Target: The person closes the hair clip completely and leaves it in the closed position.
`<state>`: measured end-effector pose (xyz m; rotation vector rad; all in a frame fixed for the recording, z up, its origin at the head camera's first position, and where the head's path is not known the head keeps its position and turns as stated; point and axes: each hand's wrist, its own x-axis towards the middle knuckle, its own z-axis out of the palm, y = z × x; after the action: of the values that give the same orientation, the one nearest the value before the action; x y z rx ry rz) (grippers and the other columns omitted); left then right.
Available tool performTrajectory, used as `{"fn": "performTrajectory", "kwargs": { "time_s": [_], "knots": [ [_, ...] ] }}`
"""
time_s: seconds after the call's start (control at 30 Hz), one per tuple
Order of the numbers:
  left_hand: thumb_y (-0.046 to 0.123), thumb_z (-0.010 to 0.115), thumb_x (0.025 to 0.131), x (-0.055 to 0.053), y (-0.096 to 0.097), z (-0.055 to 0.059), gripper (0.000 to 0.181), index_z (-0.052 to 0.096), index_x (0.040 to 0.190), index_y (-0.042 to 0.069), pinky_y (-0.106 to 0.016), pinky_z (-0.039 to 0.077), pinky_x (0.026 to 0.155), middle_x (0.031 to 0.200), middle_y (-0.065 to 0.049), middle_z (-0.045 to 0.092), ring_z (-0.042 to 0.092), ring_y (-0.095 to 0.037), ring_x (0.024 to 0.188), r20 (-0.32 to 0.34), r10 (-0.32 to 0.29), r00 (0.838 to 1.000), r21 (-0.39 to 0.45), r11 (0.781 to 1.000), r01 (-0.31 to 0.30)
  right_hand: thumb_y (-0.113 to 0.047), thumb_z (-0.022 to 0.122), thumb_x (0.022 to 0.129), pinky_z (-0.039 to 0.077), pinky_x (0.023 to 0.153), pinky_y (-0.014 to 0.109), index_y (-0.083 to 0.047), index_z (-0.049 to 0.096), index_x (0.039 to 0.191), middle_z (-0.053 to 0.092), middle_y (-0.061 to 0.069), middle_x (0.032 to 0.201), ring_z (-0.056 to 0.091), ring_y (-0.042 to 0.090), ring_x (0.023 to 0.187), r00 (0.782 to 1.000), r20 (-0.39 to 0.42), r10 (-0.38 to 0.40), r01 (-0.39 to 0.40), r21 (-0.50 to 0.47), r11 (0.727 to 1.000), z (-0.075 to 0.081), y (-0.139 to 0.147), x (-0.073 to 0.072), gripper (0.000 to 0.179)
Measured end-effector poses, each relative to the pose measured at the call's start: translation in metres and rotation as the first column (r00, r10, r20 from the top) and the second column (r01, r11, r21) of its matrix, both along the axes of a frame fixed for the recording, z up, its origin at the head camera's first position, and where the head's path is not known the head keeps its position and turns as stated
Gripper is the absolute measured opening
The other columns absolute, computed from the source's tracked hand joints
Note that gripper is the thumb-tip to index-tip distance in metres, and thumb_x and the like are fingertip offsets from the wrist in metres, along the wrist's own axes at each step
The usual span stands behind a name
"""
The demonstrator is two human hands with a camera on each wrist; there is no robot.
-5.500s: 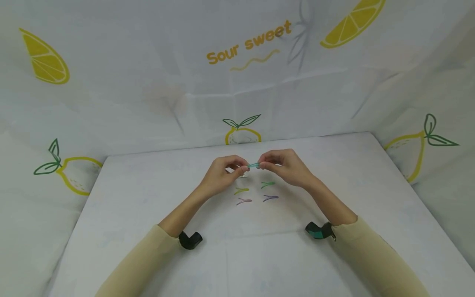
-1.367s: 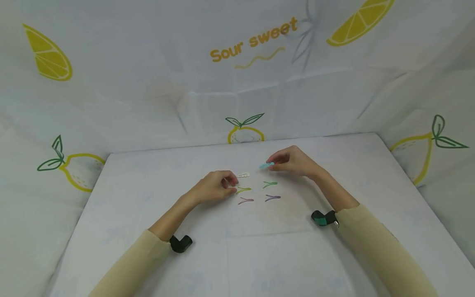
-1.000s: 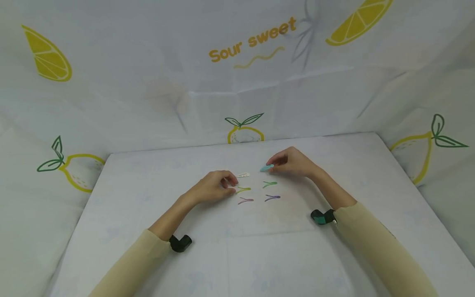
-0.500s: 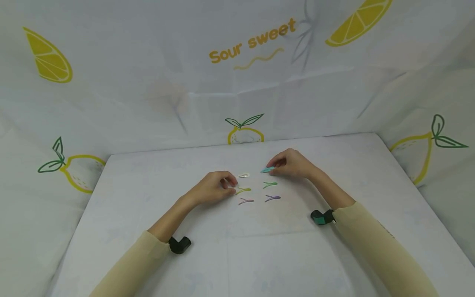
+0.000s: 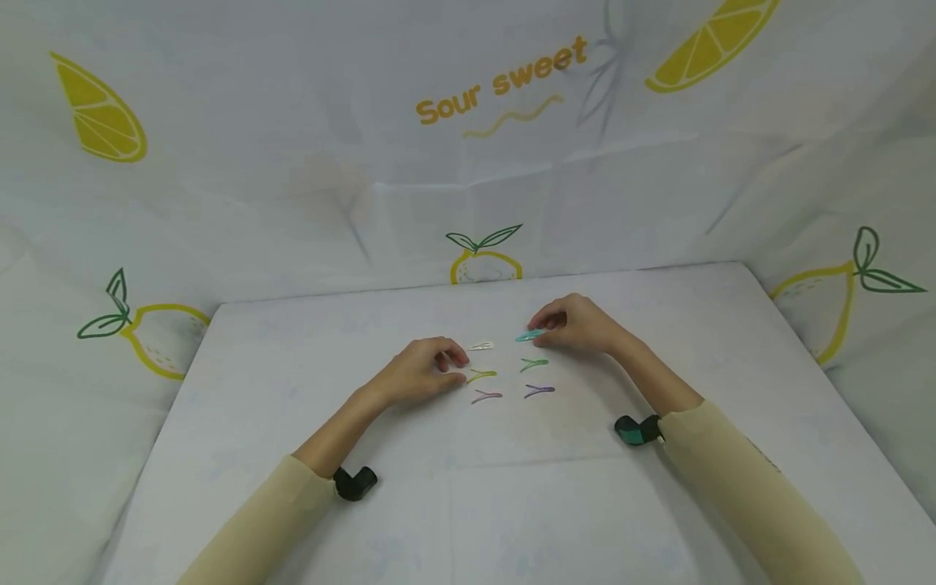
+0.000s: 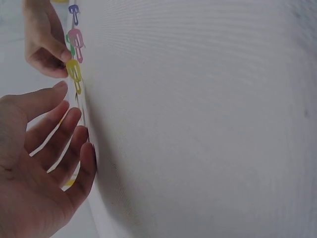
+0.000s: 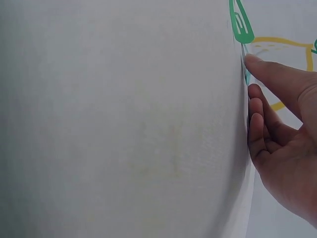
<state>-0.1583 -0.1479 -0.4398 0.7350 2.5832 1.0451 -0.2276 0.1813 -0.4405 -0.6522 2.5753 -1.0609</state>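
My right hand (image 5: pixel 574 323) pinches a teal snap hair clip (image 5: pixel 525 335) by its right end, low over the table at the back of the right-hand column of clips. In the right wrist view the thumb and fingertips meet around it, partly hiding it. Nearer me lie a green hair clip (image 5: pixel 534 364) and a purple hair clip (image 5: pixel 539 391), both splayed open. My left hand (image 5: pixel 422 371) holds nothing; its relaxed fingers stay beside a flat white hair clip (image 5: pixel 482 346) and a splayed yellow hair clip (image 5: pixel 482 374). In front of those is a splayed pink hair clip (image 5: pixel 487 396).
A white cloth covers the table (image 5: pixel 541 512), with faint creases across it. Behind and at the sides hangs a white curtain (image 5: pixel 292 227) printed with lemons. Each wrist carries a small black camera, the left camera (image 5: pixel 356 483) and the right camera (image 5: pixel 638 431).
Both hands first held the teal clip between them; the left then released it and moved down left, staying by the yellow clip. The right hand has lowered the teal clip towards the table.
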Motion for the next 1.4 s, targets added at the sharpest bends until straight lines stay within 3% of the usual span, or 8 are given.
{"fn": "performTrajectory", "kwargs": {
  "time_s": [0.37,0.6,0.77,0.93,1.4],
  "knots": [
    [0.018,0.084,0.096,0.0,0.0,-0.002,0.025,0.077,0.117,0.008,-0.032,0.054,0.093,0.115,-0.004,0.078,0.066,-0.018,0.1,-0.016,0.01,1.0,0.025,1.0,-0.009,-0.013,0.089,0.09,0.053,0.085,0.014,-0.005,0.084,0.113,0.083,0.013,0.114,0.072,0.022,0.101,1.0,-0.023,-0.018,0.016,-0.084,0.996,-0.001,0.003,0.005,0.025],
    [0.021,0.087,0.093,-0.002,-0.001,-0.005,0.025,0.078,0.115,0.012,-0.04,0.053,0.104,0.121,-0.002,0.078,0.066,-0.022,0.112,-0.02,0.038,0.999,0.062,0.997,-0.037,-0.016,0.09,0.091,0.054,0.084,0.017,-0.005,0.084,0.113,0.083,0.012,0.112,0.07,0.017,0.096,0.998,-0.068,0.01,-0.019,-0.139,0.99,0.004,-0.007,0.012,0.026],
    [0.021,0.09,0.091,-0.003,-0.001,-0.008,0.026,0.08,0.113,0.012,-0.042,0.053,0.104,0.12,-0.003,0.078,0.066,-0.024,0.112,-0.014,0.057,0.998,0.084,0.995,-0.055,-0.018,0.09,0.09,0.057,0.09,0.023,-0.007,0.084,0.114,0.083,0.009,0.112,0.071,0.015,0.098,0.998,-0.046,0.052,-0.059,-0.171,0.984,0.006,-0.016,0.019,0.027],
    [0.022,0.092,0.089,-0.004,0.001,-0.01,0.028,0.081,0.113,0.012,-0.04,0.054,0.103,0.118,-0.003,0.079,0.065,-0.022,0.11,-0.023,0.05,0.998,0.087,0.995,-0.048,-0.022,0.091,0.09,0.058,0.096,0.03,-0.011,0.084,0.113,0.083,0.004,0.112,0.071,0.018,0.102,0.994,-0.033,0.104,-0.108,-0.165,0.98,0.005,-0.026,0.023,0.026],
    [0.027,0.091,0.09,-0.008,0.008,-0.014,0.024,0.085,0.111,0.017,-0.035,0.055,0.098,0.115,0.0,0.08,0.068,-0.019,0.108,-0.052,0.048,0.998,0.016,0.999,-0.047,-0.019,0.088,0.093,0.057,0.098,0.031,-0.016,0.086,0.107,0.082,-0.002,0.109,0.072,0.016,0.105,0.984,-0.001,0.176,-0.176,-0.089,0.98,-0.002,-0.05,0.034,0.014]
  ]
}}
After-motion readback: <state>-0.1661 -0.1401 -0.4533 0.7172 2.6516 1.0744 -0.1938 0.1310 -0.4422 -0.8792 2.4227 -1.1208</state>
